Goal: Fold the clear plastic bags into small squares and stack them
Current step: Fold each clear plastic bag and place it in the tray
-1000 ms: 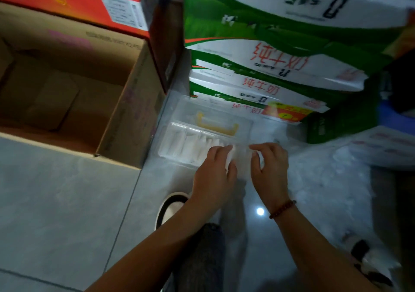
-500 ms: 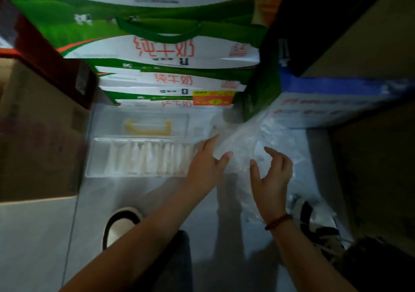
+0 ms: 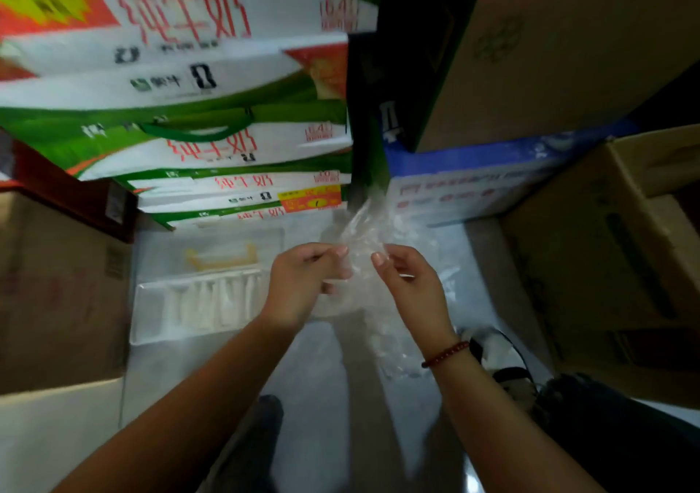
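Observation:
A crumpled clear plastic bag (image 3: 363,235) hangs in the air between my two hands, above the grey floor. My left hand (image 3: 303,284) pinches its left edge with curled fingers. My right hand (image 3: 409,284), with a red bead bracelet at the wrist, pinches the right edge. More loose clear bags (image 3: 435,265) lie in a heap on the floor behind and under my right hand. To the left stands a clear plastic tray (image 3: 151,326) with a row of folded white-looking squares (image 3: 212,299) standing in it.
Stacked green and white milk cartons (image 3: 227,151) rise behind the tray. A brown cardboard box (image 3: 57,284) stands at the left, and a blue and white box (image 3: 473,182) and brown boxes (image 3: 606,246) at the right. My shoe (image 3: 503,371) shows at lower right.
Both hands left the tray, reached right to the loose heap and lifted a clear bag, which they now pinch. The camera swung right and up.

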### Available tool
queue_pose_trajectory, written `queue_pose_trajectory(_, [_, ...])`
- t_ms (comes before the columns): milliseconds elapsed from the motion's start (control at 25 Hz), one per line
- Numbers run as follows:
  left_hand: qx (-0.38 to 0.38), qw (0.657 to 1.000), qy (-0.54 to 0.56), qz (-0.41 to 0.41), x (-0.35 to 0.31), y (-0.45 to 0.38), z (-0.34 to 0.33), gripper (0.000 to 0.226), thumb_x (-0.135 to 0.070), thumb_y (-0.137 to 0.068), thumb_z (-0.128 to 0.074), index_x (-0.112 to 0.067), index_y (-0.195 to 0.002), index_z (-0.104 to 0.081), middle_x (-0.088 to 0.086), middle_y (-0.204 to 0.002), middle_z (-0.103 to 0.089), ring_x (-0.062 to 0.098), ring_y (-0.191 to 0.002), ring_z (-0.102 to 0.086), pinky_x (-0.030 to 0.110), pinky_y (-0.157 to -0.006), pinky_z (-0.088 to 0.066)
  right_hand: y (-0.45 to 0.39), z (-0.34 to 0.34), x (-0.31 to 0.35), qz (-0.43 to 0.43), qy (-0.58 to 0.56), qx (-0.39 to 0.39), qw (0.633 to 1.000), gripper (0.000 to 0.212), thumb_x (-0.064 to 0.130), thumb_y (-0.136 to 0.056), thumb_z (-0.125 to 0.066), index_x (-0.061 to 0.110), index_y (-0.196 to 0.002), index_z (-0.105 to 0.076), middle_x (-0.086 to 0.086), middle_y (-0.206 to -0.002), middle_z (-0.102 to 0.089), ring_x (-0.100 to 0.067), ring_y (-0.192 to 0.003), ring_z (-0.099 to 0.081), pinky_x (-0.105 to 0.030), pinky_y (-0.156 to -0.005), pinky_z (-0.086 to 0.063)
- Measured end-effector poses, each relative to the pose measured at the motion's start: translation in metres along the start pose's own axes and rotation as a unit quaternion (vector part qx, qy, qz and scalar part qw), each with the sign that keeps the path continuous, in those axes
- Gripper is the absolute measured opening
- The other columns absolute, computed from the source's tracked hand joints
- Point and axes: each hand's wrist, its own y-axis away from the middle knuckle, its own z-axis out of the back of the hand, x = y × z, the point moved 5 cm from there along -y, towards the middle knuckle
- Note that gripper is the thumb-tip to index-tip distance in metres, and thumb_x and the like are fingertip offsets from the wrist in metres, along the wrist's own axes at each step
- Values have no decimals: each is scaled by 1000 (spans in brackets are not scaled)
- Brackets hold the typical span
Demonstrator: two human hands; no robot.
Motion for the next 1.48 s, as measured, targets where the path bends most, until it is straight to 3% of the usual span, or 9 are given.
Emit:
queue_pose_trajectory(160, [-3, 993, -78, -90, -78, 38, 13, 16, -23, -84, -70, -23, -68, -68, -19, -54, -62, -7, -51, -53, 5, -54, -40, 20, 16, 68, 37, -65, -3, 997, 11, 19, -85, -69, 14, -77, -64, 10, -79, -66, 3, -74, -59, -7, -69, -45])
queue_pose_trajectory(400, [-29, 965, -127, -226, -207, 123, 32, 28, -33, -90, -62, -14, -69, -59, -5, -65, -63, 6, -62, -55, 22, -59, -41, 72, 48, 194, 154, -76, -30, 985, 27, 26, -87, -67, 7, -70, -59, -6, -68, -61, -8, -63, -54, -21, -61, -44])
queue_pose_trajectory(520, [-59, 947, -124, -292, -259, 170, 37, 29, -35, -93, -57, -12, -75, -56, 1, -58, -66, -3, -55, -57, 14, -58, -41, 106, 68, 257, 217, -70, -33, 973, 26, 27, -90, -63, 11, -70, -57, -5, -64, -57, -8, -56, -49, -18, -52, -42])
queue_pose_trajectory(640, [-114, 936, -71, -325, -292, 212, 40, 27, -31, -94, -56, -11, -77, -55, 0, -52, -57, 7, -44, -53, 23, -50, -43, 138, 91, 305, 250, -61, -1, 966, 22, 32, -95, -53, 15, -82, -58, 1, -69, -59, -6, -59, -51, -22, -59, -44])
queue_pose_trajectory(800, [-187, 928, 2, -322, -302, 241, 45, 30, -33, -96, -54, -11, -75, -54, 4, -61, -58, 20, -54, -54, 33, -53, -46, 171, 114, 331, 258, -46, 112, 959, 21, 42, -93, -50, 24, -102, -56, -2, -93, -64, -15, -82, -62, -33, -77, -51])
queue_pose_trajectory(960, [-233, 926, 70, -288, -292, 252, 49, 34, -35, -98, -47, -7, -79, -54, 6, -71, -56, 23, -66, -53, 32, -58, -39, 188, 134, 333, 277, 12, 172, 946, 31, 40, -77, -72, 25, -103, -63, -1, -98, -67, -16, -90, -65, -30, -78, -56])
queue_pose_trajectory(1120, [-261, 922, 91, -269, -278, 255, 43, 32, -35, -100, -42, -8, -89, -53, 3, -75, -52, 18, -68, -48, 31, -60, -32, 185, 141, 316, 266, -15, 86, 960, 7, 19, -81, -72, 13, -82, -70, -9, -81, -70, -26, -82, -67, -37, -78, -57])
queue_pose_trajectory(1240, [-271, 921, 106, -260, -277, 247, 44, 30, -34, -100, -43, -8, -93, -55, 1, -77, -54, 20, -73, -51, 32, -64, -35, 179, 144, 311, 226, -78, 57, 969, 8, 14, -88, -64, 8, -83, -67, -11, -83, -69, -32, -85, -65, -41, -77, -55])
queue_pose_trajectory(1480, [-247, 937, 86, -233, -274, 237, 33, 30, -38, -98, -47, -10, -94, -54, 3, -82, -55, 19, -75, -52, 32, -68, -35, 169, 146, 312, 200, -105, -2, 974, 10, 19, -93, -56, 13, -87, -62, -5, -85, -68, -24, -83, -65, -41, -76, -55])
